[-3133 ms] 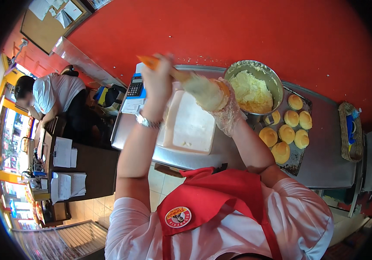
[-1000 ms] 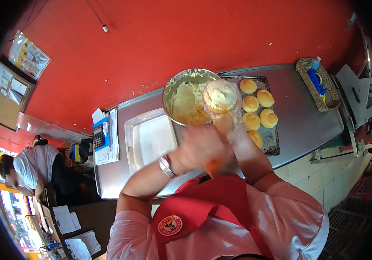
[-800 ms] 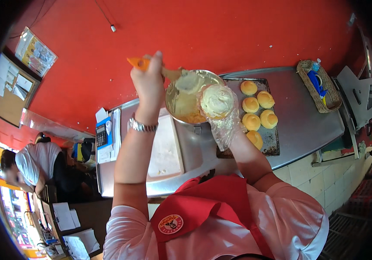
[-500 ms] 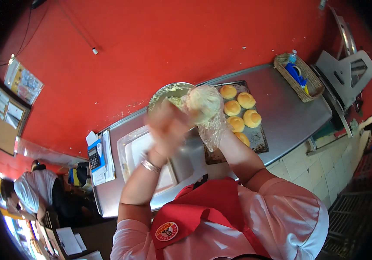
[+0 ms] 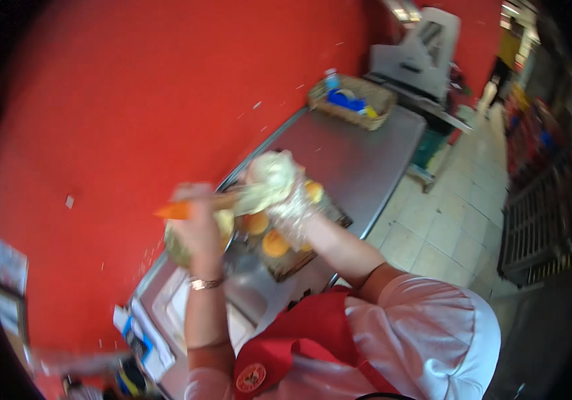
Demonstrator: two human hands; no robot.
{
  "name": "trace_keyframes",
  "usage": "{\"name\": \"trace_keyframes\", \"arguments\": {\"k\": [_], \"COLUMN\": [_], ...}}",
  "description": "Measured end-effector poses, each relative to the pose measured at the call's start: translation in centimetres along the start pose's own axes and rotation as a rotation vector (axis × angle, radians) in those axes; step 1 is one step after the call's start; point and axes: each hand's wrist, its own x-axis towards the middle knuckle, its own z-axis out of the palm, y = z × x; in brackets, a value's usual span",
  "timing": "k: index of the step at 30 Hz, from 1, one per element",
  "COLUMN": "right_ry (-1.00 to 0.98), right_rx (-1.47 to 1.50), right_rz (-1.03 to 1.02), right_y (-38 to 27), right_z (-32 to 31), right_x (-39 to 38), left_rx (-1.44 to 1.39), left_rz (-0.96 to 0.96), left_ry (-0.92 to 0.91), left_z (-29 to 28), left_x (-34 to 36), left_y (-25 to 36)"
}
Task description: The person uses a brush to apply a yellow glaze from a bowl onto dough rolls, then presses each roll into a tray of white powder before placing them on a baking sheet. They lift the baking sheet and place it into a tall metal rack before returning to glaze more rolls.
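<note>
My left hand [image 5: 198, 217], with a bracelet at the wrist, is closed around a spatula [image 5: 224, 201] whose handle end is orange. Pale cream coats the tip of this tool, which touches or nearly touches a cream-covered bun [image 5: 274, 175]. That bun sits in my right hand [image 5: 294, 212], closed on it inside a clear plastic glove. Under my hands, golden buns [image 5: 275, 244] lie on a dark baking tray [image 5: 287, 269]. A metal bowl [image 5: 178, 249] with cream smears stands beside the tray, partly behind my left hand. Motion blurs both hands somewhat.
A wicker basket [image 5: 374, 121] with blue and yellow things stands at the table's far end, near a grey metal machine [image 5: 419, 63]. Papers [image 5: 152, 340] and a pale shallow container [image 5: 178, 297] lie on the metal table [image 5: 359, 160]. Dark crates [image 5: 539, 233] stand on the right.
The view has swung right, bringing more floor and crates into sight. My left hand has moved leftward from the bun, and the spatula now shows plainly. My right hand still holds the bun.
</note>
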Motion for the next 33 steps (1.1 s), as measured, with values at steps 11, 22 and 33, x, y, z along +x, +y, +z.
{"name": "trace_keyframes", "arguments": {"k": [11,22,33], "right_ry": [0.01,0.175,0.095], "right_rx": [0.49,0.492,0.521], "right_rz": [-0.101,-0.283,0.063], "right_y": [-3.6,-2.4,3.7], "right_z": [-1.2,-0.8,0.6], "right_x": [-0.8,1.1,3.1], "left_rx": [0.49,0.086,-0.195], "left_rz": [0.842,0.872,-0.072], "left_ry": [-0.2,-0.178,0.275], "left_z": [4.2,3.7,-4.3], "left_x": [-6.4,-3.1,4.3], "left_y": [0.4,0.1,-2.1]}}
